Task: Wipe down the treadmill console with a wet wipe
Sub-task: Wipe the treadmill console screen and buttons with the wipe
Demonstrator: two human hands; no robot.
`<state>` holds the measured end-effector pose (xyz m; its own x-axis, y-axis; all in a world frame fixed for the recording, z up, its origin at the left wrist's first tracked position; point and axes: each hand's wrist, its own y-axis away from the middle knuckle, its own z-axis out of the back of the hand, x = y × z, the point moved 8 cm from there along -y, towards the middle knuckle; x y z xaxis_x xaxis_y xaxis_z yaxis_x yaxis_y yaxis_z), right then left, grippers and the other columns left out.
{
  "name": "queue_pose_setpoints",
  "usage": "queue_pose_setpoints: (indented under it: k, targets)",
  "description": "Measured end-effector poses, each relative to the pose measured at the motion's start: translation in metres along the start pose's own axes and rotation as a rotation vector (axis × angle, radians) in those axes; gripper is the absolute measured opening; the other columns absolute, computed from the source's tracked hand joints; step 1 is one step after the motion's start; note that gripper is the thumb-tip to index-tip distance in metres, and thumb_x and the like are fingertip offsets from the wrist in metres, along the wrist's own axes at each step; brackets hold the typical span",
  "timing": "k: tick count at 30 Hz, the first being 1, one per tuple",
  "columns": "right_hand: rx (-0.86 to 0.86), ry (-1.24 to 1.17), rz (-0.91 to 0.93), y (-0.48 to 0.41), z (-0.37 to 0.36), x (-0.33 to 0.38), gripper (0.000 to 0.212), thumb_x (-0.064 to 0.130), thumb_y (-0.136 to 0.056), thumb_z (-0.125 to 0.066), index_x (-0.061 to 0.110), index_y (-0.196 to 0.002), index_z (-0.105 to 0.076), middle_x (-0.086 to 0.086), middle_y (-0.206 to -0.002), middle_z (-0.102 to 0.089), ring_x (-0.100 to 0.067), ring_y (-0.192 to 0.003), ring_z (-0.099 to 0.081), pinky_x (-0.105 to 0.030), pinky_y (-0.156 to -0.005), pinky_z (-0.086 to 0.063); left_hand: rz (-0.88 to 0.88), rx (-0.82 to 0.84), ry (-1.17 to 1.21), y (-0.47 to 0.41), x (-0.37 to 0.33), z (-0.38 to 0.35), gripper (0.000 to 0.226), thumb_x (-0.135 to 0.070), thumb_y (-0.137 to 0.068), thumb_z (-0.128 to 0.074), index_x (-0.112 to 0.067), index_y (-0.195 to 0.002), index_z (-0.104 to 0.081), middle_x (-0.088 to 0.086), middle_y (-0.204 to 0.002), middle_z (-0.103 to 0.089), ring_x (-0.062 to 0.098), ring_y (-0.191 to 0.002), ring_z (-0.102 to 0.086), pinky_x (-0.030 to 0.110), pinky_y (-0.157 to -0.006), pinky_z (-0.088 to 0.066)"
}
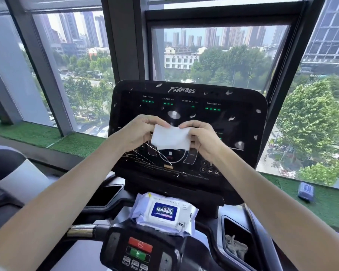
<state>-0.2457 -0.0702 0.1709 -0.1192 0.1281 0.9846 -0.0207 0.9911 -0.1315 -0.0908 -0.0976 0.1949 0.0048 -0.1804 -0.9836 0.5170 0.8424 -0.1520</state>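
Both hands raised in front of the console (243, 118).

- Your left hand (138, 133): fingers curled, thumb and fingertips pinching the top left corner of the wipe (170, 139).
- Your right hand (203, 142): fingers curled, pinching the wipe's top right corner. The fingertips of the two hands nearly meet above its top edge.
- Wipe: white, rectangular, stretched flat between your hands with its lower edge hanging free. It sits level with the console's middle. You cannot tell whether it touches the screen or hangs just before it.
- Console: black and upright, directly beyond both hands. Green dashes are lit in a row above your hands. White flecks are scattered over the face, most of them above and to the right of your right hand. Thin pale scratch lines run just below your left hand. The number keys (209, 169) lie just below your right wrist.
- Pack (164, 212): wipe pack with a white lid, flat on the ledge below the console, under the gap between your forearms and well below the hands.
- Red button (140, 244) and green button (138, 254): on the lower panel, nearer you than the pack.
- Grey rag (236, 249): in the pocket under your right forearm.
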Motion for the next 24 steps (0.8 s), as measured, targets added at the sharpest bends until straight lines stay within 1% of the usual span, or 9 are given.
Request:
queue_pose_setpoints:
  k: [3,5,8,11,13,17,19,22,24]
  targets:
    - [0.014,-0.002,-0.03,-0.004,-0.009,-0.004,0.029,-0.007,-0.082,-0.044,0.009,-0.081,-0.069,-0.013,-0.084,-0.062,-0.024,-0.068,-0.056,-0.038,-0.064,-0.052,-0.008,0.028,-0.022,-0.003,0.004,0.009,0.034,0.009,-0.085,-0.051,-0.012,-0.07,-0.074,0.0,-0.086,-0.069,0.017,-0.087,-0.065,0.03,-0.071,-0.053]
    - [0.015,-0.067,-0.061,-0.007,-0.015,-0.007,0.03,-0.001,-0.085,-0.039,0.005,-0.089,-0.069,-0.016,-0.089,-0.064,-0.025,-0.071,-0.061,-0.037,-0.063,-0.054,-0.004,0.036,-0.007,-0.008,0.006,0.017,0.035,0.01,-0.085,-0.05,-0.01,-0.07,-0.074,0.002,-0.087,-0.07,0.017,-0.087,-0.066,0.028,-0.069,-0.054]
    - [0.034,-0.159,-0.153,-0.017,-0.027,-0.017,0.04,0.019,-0.094,-0.032,0.002,-0.109,-0.064,-0.025,-0.104,-0.065,-0.034,-0.089,-0.064,-0.045,-0.075,-0.055,0.0,0.062,-0.035,-0.016,0.01,0.032,0.03,0.007,-0.087,-0.05,-0.008,-0.078,-0.074,0.01,-0.095,-0.069,0.019,-0.091,-0.065,0.028,-0.066,-0.053]
    - [0.015,0.053,-0.168,-0.031,-0.041,-0.02,0.036,0.034,-0.09,-0.057,0.005,-0.109,-0.066,-0.015,-0.093,-0.068,-0.026,-0.08,-0.066,-0.04,-0.073,-0.056,0.007,0.11,-0.072,-0.024,0.011,0.05,0.023,0.004,-0.089,-0.05,-0.004,-0.09,-0.072,0.008,-0.097,-0.069,0.016,-0.089,-0.064,0.027,-0.067,-0.052]
    - [0.019,0.153,-0.152,-0.041,-0.056,-0.02,0.031,0.027,-0.082,-0.069,0.004,-0.102,-0.069,-0.011,-0.09,-0.069,-0.021,-0.077,-0.066,-0.036,-0.07,-0.056,-0.006,0.144,-0.085,-0.028,0.009,0.064,0.021,0.002,-0.089,-0.052,-0.004,-0.098,-0.07,0.008,-0.097,-0.069,0.016,-0.088,-0.064,0.025,-0.068,-0.052]
    - [-0.047,0.232,-0.118,-0.065,-0.082,-0.018,0.013,0.016,-0.075,-0.076,0.007,-0.081,-0.07,-0.01,-0.082,-0.069,-0.021,-0.077,-0.065,-0.033,-0.063,-0.054,-0.021,0.145,-0.162,-0.036,0.008,0.102,0.021,-0.002,-0.088,-0.057,-0.009,-0.104,-0.069,0.008,-0.09,-0.065,0.017,-0.08,-0.061,0.025,-0.067,-0.052]
    - [-0.107,0.274,-0.097,-0.077,-0.095,-0.016,0.01,0.016,-0.075,-0.076,0.008,-0.077,-0.07,-0.009,-0.079,-0.068,-0.019,-0.074,-0.064,-0.032,-0.061,-0.054,0.025,0.137,-0.166,-0.041,0.014,0.122,0.019,-0.01,-0.09,-0.057,-0.011,-0.104,-0.07,0.012,-0.097,-0.067,0.019,-0.083,-0.061,0.028,-0.069,-0.053]
    - [-0.211,0.303,-0.096,-0.09,-0.113,-0.017,0.009,0.014,-0.077,-0.073,0.008,-0.074,-0.068,-0.007,-0.075,-0.065,-0.016,-0.068,-0.06,-0.024,-0.05,-0.049,0.148,0.182,-0.09,-0.04,0.031,0.146,0.028,-0.028,-0.094,-0.05,-0.012,-0.107,-0.069,0.012,-0.113,-0.065,0.022,-0.095,-0.061,0.033,-0.079,-0.049]
    - [-0.253,0.344,-0.115,-0.098,-0.125,-0.022,0.009,0.014,-0.078,-0.072,0.006,-0.077,-0.067,-0.01,-0.078,-0.065,-0.018,-0.072,-0.062,-0.027,-0.052,-0.053,0.07,0.166,-0.186,-0.039,0.032,0.161,0.023,-0.029,-0.091,-0.056,-0.015,-0.103,-0.07,0.007,-0.105,-0.069,0.02,-0.095,-0.064,0.029,-0.078,-0.051]
